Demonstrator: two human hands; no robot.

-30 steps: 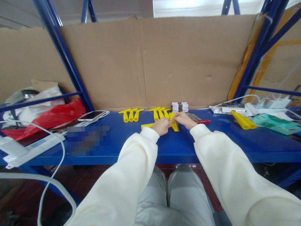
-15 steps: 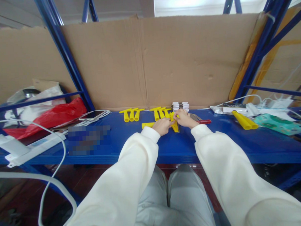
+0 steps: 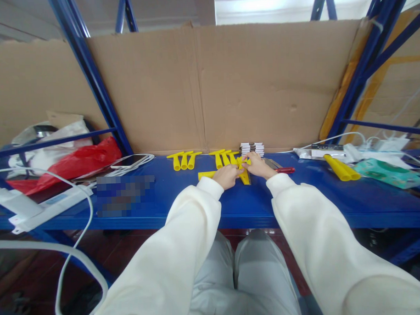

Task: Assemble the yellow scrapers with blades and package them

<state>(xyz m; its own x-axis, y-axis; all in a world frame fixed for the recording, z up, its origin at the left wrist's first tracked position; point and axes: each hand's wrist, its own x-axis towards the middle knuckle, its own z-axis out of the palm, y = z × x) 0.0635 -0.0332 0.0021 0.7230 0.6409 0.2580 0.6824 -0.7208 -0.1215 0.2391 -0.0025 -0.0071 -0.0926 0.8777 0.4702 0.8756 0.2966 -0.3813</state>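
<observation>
Both my hands meet over the blue shelf, on a yellow T-shaped scraper [image 3: 245, 177]. My left hand [image 3: 226, 176] is closed round it, and its handle [image 3: 205, 174] sticks out to the left. My right hand [image 3: 256, 166] is closed, with its fingertips pressed on the scraper's head; any small part under them is hidden. Just behind stand several small white boxes in a stack [image 3: 252, 149]. A group of yellow scrapers [image 3: 218, 159] lies behind my left hand, and another group [image 3: 184, 161] is further left. To the right of my right hand lies a red-handled tool [image 3: 285, 170].
A cardboard panel [image 3: 200, 89] closes off the back. Two yellow tubes [image 3: 341, 167] lie at the right beside a green packet [image 3: 388, 172]. On the left are a phone [image 3: 129, 161], a red bag [image 3: 93, 157] and a white power strip [image 3: 51, 209] with a looping cable.
Hardly anything differs. Both hands keep the same grip and place on the scraper; the view has shifted very slightly.
</observation>
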